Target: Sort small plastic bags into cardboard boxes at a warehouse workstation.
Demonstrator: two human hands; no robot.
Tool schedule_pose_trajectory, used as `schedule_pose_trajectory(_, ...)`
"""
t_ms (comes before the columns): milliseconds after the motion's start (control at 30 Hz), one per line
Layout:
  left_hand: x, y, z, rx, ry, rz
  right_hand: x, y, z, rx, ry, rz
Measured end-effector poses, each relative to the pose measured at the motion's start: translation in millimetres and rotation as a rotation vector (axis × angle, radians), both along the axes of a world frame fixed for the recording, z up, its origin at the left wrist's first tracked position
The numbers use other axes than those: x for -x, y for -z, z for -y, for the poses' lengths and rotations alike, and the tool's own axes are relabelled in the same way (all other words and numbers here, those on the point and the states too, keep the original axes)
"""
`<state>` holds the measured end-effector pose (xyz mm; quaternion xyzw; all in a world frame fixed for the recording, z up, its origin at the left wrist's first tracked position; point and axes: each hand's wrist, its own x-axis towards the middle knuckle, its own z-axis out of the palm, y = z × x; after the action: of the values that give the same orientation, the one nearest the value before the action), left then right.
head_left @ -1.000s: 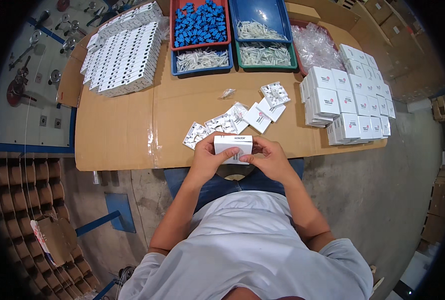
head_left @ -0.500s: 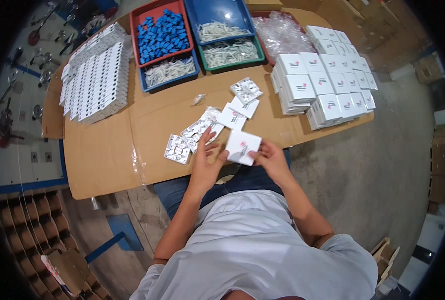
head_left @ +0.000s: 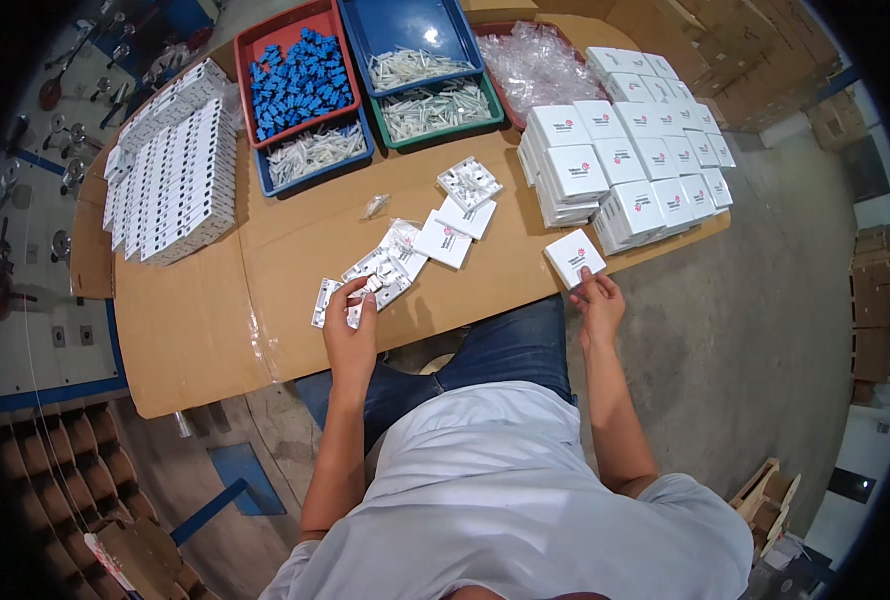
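My right hand pinches the near corner of a white square box between thumb and fingers, at the table's front edge beside the stacked boxes. To the left, my left hand is over an open white plastic housing, its fingers bent round something small and white that I cannot make out. Just beyond it lies another open housing with parts inside. White square covers lie in a slanting row from there, with an open housing at the far end. A small clear plastic bag is nearby.
White boxes are stacked at the right, white housings in rows at the left. At the back stand a red tray of blue parts, blue and green trays of white pieces, and clear bags.
My right hand has carried the white box rightward toward the stack. My left hand has come off it and moved left to the open housing. The view has shifted slightly.
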<state>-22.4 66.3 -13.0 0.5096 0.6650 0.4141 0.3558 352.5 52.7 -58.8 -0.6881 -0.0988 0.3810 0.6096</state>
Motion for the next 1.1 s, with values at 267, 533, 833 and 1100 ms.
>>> schedule_pose_trajectory(267,4.0,12.3,4.8,-0.102,-0.011,-0.183,4.1,13.6,-7.5,-0.093,0.016,-0.047)
schedule_pose_trajectory(533,-17.2,9.8,-27.1,-0.310,0.118,-0.302,31.1,24.6,7.0,-0.051,-0.233,0.650)
schedule_pose_trajectory(833,-108.1,22.5,-166.6,-0.279,0.425,-0.667,101.9,-9.9,-148.1,-0.277,-0.629,1.078)
schedule_pose_trajectory(1100,-100.5,25.2,-169.2,-0.276,0.407,-0.600,94.4,5.9,-173.3,-0.430,-0.532,1.021)
